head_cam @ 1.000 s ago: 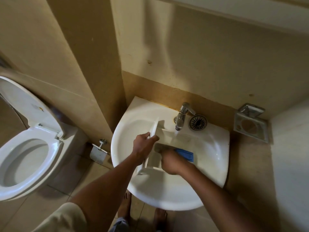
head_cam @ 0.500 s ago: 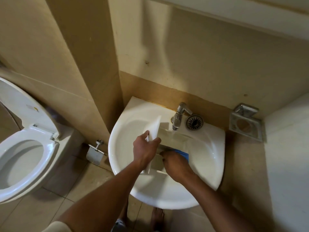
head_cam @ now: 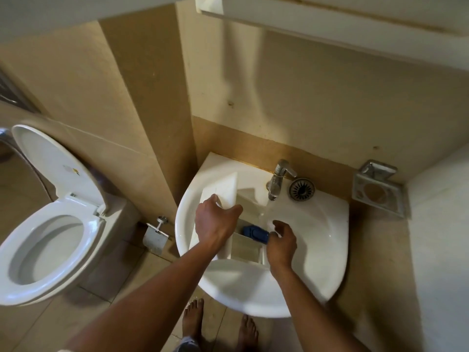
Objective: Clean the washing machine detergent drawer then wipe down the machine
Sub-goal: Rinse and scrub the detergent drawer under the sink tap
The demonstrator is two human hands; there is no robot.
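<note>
The white detergent drawer (head_cam: pixel 223 191) lies in the white sink (head_cam: pixel 324 250), its front panel at the far left. My left hand (head_cam: pixel 215 224) grips the drawer just behind that panel. A blue insert (head_cam: pixel 255 233) sits inside the drawer's middle compartment. My right hand (head_cam: pixel 281 243) hovers at the drawer's right side with loosely curled fingers next to the blue insert; whether they touch it is unclear. Water runs from the chrome tap (head_cam: pixel 278 181) into the drawer's far part.
A toilet (head_cam: pixel 48 240) with raised lid stands at the left. A paper holder (head_cam: pixel 154 235) hangs on the wall between toilet and sink. A metal drain strainer (head_cam: pixel 302 189) lies on the sink's back ledge. A soap dish (head_cam: pixel 378 191) is mounted at the right.
My right hand has lifted off the blue insert and moved right, uncovering it. The drawer has tipped so its front panel shows more. The view shifted, with sink and toilet now further right in frame.
</note>
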